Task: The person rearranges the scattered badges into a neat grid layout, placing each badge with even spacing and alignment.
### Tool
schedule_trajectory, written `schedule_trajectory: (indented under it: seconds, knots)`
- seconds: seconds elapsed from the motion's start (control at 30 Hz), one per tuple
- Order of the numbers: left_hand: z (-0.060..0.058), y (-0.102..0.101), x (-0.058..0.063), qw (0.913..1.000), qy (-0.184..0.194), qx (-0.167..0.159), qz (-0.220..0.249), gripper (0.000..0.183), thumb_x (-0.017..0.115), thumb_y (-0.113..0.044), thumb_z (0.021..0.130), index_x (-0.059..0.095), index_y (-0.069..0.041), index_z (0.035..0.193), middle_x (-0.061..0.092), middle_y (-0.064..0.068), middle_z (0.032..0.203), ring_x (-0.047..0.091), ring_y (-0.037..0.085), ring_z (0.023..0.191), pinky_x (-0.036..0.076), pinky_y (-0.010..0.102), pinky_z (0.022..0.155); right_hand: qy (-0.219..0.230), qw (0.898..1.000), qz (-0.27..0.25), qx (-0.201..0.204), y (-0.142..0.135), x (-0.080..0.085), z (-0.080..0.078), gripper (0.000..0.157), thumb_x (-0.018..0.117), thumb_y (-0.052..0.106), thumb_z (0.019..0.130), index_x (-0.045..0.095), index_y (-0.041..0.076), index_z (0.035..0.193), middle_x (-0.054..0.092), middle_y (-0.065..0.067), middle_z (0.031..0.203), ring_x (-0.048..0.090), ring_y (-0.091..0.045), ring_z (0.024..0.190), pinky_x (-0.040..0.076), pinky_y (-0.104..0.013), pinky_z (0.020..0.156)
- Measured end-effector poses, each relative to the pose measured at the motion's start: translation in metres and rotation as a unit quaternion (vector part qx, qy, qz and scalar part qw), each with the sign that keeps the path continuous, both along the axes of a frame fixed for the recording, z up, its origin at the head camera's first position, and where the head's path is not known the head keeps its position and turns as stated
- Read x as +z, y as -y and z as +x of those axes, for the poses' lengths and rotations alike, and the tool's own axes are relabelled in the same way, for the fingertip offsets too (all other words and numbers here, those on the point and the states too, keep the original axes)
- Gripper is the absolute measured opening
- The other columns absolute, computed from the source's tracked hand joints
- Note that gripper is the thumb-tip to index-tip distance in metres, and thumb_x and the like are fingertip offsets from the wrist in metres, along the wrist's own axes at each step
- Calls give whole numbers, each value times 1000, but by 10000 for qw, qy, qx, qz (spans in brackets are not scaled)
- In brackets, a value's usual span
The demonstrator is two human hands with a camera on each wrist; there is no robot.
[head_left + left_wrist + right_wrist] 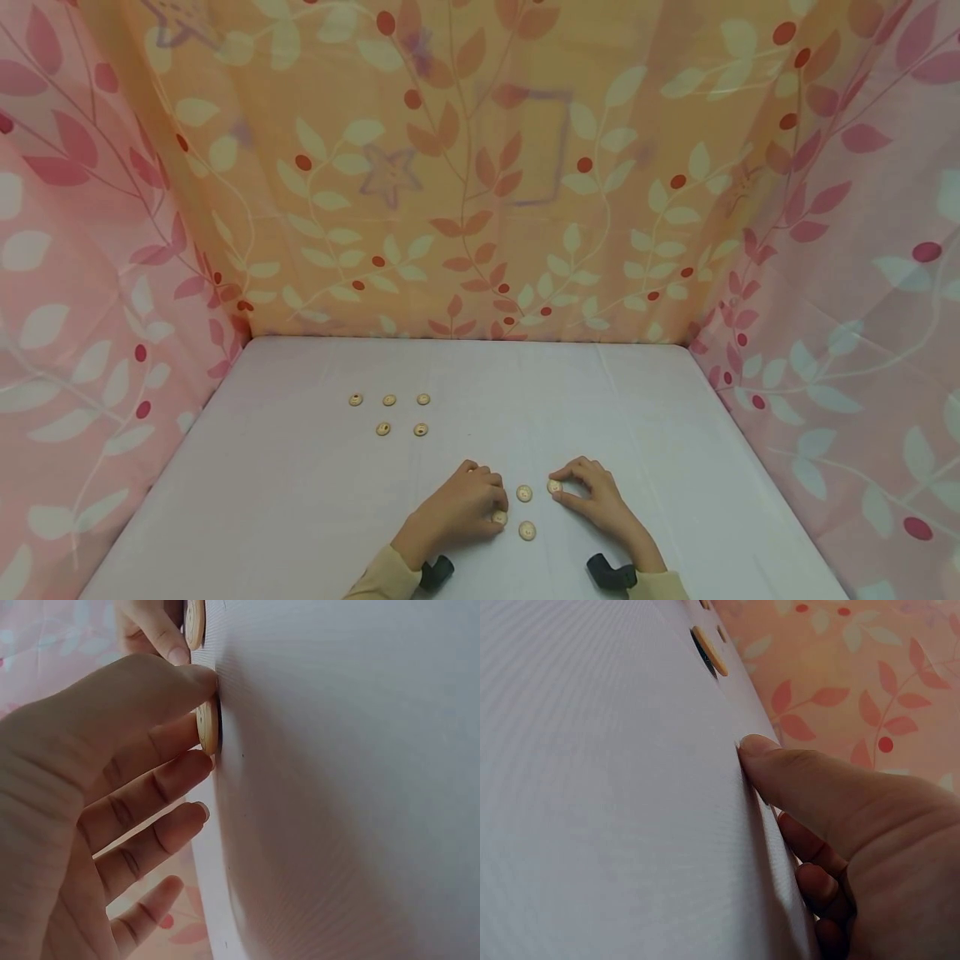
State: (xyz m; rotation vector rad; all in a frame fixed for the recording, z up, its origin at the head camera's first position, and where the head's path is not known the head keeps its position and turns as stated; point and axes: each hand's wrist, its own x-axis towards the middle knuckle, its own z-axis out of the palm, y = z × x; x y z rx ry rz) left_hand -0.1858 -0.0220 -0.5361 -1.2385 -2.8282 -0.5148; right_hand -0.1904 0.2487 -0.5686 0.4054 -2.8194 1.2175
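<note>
Nearest are two pale yellow sleeves [386, 575], one on each forearm, and two black curved pieces [611, 572], one at each wrist, on the inner side. Just beyond, the left hand [467, 504] pinches one round, wooden-looking button [498, 518] between thumb and fingers; in the left wrist view this button stands right at the cloth surface, its other fingers spread apart. The right hand [597, 493] grips one similar button [554, 486] at its edges between thumb and forefinger, its remaining fingers bent.

Between the two hands lie two loose buttons, touched by neither: a nearer one [527, 531] and, just behind it, a farther one [524, 493]. That makes four buttons around the hands.

Farther back and to the left, well apart from these, lie five more buttons in two rows: two in the nearer row [383, 429] and three in the farther row [389, 400]. Nine buttons in all rest on or at the white-covered worktop [600, 400]. Behind its far edge hangs one orange leaf-patterned curtain [465, 250], with two pink ones [840, 275] along the sides.
</note>
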Motion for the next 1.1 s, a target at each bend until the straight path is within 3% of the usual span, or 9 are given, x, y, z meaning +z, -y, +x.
schedule_trajectory:
  seconds: [0.47, 0.9, 1.1]
  knots:
    - [-1, 6, 5, 9998, 121, 98, 84, 9, 68, -32, 78, 69, -32, 87, 58, -21, 83, 50, 0, 80, 36, 36, 93, -84, 10000, 40, 1, 0, -1, 0, 22, 76, 36, 73, 67, 35, 94, 57, 23, 93, 44, -5, 82, 28, -30, 76]
    - [-7, 27, 8, 9985, -204, 342, 367, 11, 68, -31, 79, 69, -29, 89, 59, -19, 78, 47, 0, 74, 37, 36, 91, -130, 9999, 109, -32, 0, -4, -1, 22, 75, 39, 74, 66, 37, 94, 56, 24, 93, 44, -4, 83, 29, -31, 77]
    - [-12, 41, 6, 9973, -403, 426, 433, 14, 67, -31, 80, 69, -27, 93, 62, -18, 86, 52, 1, 81, 38, 35, 88, -134, 9997, 183, -45, 0, -4, -1, 22, 74, 40, 74, 65, 39, 94, 55, 25, 92, 43, -3, 84, 29, -30, 77]
